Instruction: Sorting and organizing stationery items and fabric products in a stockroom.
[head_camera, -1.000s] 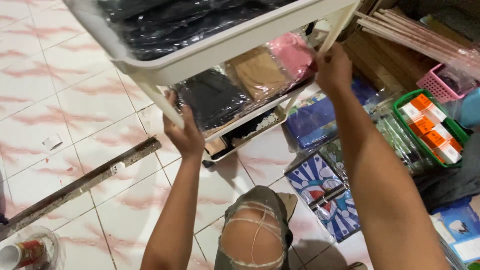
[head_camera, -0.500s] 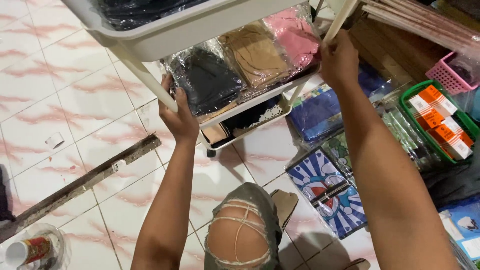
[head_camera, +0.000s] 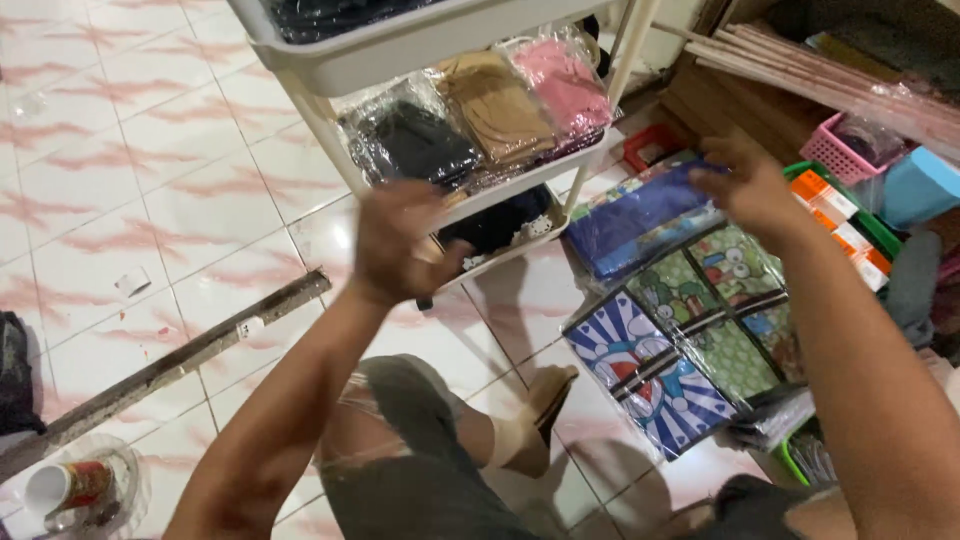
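Three plastic-wrapped folded cloths, black, tan and pink, lie side by side on the middle shelf of the white tiered plastic cart (head_camera: 420, 45). My left hand (head_camera: 400, 240), blurred, fingers loosely spread, holds nothing near the shelf's front edge. My right hand (head_camera: 750, 190) hovers empty over the blue wrapped packet (head_camera: 640, 215) beside the cart; bare tiled floor (head_camera: 150, 180) lies left.

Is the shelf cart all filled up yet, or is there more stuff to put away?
Partly. The white cart already has wrapped cloth packs on its shelves: black, tan and pink. Nothing is held: the left hand is open by the cart, and the right hand hovers over a blue pack. More cartoon-print packs lie on the floor.
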